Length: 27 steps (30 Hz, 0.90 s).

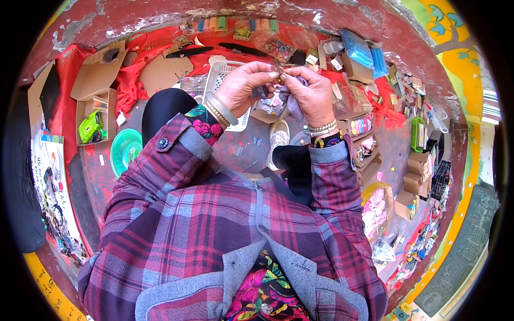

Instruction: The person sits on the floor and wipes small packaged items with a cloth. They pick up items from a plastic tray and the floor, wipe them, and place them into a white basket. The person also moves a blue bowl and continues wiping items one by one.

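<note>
My left hand [241,88] and my right hand [311,92] meet at the far middle, raised over the floor. Thumb and fingers of each are pinched together on a small brownish item [279,75] with a hint of gold. It is too small to tell its kind. Beneath my right hand shows a greyish-purple cloth [296,108]; whether the hand grips it I cannot tell. Below my left hand stands a white perforated plastic basket [215,77], partly covered by the hand and wrist.
On the left are a green basin [122,155] and an open cardboard box [96,109] with a bright green item [92,128]. Small boxes [367,152] and a green basket [417,134] line the right. Blue plastic packs [357,48] lie at the far right, on red cloth.
</note>
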Available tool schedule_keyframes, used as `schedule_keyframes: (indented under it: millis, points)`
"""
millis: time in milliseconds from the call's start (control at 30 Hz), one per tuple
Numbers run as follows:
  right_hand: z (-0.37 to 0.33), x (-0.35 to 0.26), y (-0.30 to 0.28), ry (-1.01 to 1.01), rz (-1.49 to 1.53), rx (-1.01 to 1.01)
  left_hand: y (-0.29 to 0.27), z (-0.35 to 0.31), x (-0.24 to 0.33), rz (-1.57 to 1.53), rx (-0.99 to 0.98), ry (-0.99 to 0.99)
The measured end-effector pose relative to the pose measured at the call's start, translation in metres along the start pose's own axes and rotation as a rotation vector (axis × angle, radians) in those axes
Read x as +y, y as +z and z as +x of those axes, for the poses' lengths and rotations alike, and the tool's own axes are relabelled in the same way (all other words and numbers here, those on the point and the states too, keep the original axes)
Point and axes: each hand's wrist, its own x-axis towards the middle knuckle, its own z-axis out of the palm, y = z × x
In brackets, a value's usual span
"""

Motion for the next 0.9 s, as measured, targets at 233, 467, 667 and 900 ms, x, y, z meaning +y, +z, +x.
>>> schedule_keyframes:
  millis: [233, 467, 667, 900]
  points:
    - [0.003, 0.001, -0.002, 0.178, 0.227, -0.045, -0.005, 0.001, -0.001, 0.035, 0.018, 0.01]
    - [0.007, 0.006, -0.008, 0.245, 0.348, 0.009, -0.006, 0.001, 0.003, -0.241, 0.034, -0.055]
    - [0.009, 0.003, -0.014, 0.235, 0.318, 0.051, -0.005, 0.001, 0.008, -0.387, 0.069, -0.064]
    - [0.01, 0.005, -0.016, 0.267, 0.382, 0.023, -0.006, -0.001, 0.009, -0.435, -0.066, 0.053]
